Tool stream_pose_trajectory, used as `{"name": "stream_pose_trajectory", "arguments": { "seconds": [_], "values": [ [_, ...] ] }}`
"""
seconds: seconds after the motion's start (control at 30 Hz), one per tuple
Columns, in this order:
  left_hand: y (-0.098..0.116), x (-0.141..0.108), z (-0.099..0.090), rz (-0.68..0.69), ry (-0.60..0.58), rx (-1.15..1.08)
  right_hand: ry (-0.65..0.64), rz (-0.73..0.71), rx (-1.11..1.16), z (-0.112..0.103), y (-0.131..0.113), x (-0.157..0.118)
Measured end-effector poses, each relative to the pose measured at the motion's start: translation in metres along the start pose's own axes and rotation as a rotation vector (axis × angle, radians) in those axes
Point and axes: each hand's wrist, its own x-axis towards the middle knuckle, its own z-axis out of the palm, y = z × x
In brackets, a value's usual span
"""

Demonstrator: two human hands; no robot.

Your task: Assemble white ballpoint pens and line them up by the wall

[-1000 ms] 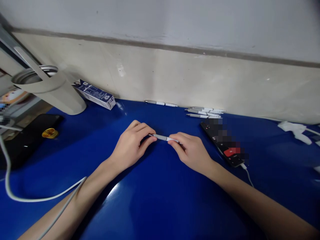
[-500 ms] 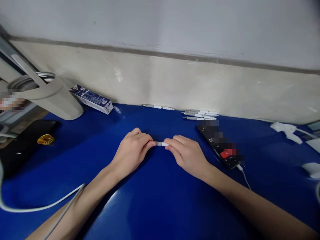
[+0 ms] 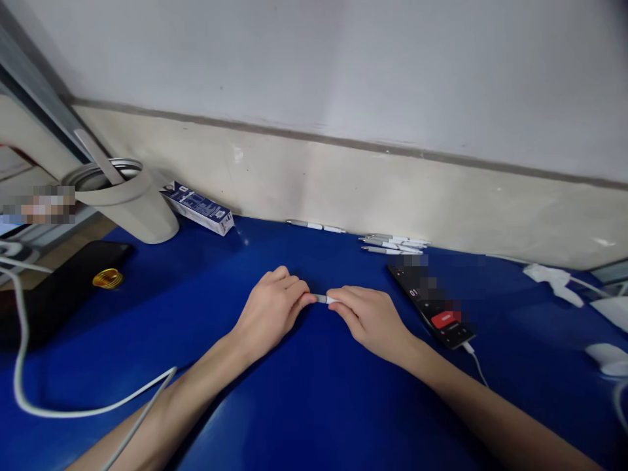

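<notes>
Pen (image 3: 321,299) | head view: mostly hidden, white tip showing between both hands over blue table (image 3: 314,399) | left hand (image 3: 271,311) and right hand (image 3: 373,319): fingers curled, fingertips grasping it from either end | white pens (image 3: 392,243) lie along beige wall (image 3: 294,183) | black phone (image 3: 432,307) just beside right hand
</notes>
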Motion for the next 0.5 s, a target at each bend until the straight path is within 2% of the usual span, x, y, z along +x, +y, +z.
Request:
{"name": "stream_pose_trajectory", "arguments": {
  "seconds": [0.13,0.2,0.33,0.43,0.5],
  "values": [
    [0.006,-0.001,0.001,0.023,0.074,0.0,-0.077,0.015,0.148,-0.014,0.001,0.003],
    [0.008,-0.001,0.002,-0.031,0.132,-0.078,-0.017,-0.006,0.103,-0.024,0.009,0.007],
    [0.008,-0.001,0.001,-0.103,0.191,-0.19,0.187,0.018,-0.222,-0.053,0.052,0.019],
    [0.005,0.0,-0.001,-0.096,0.162,-0.195,0.199,0.121,-0.386,-0.078,0.089,0.03],
    [0.004,0.0,-0.002,-0.082,0.142,-0.188,0.202,0.15,-0.437,-0.089,0.099,0.037]
  ]
}}
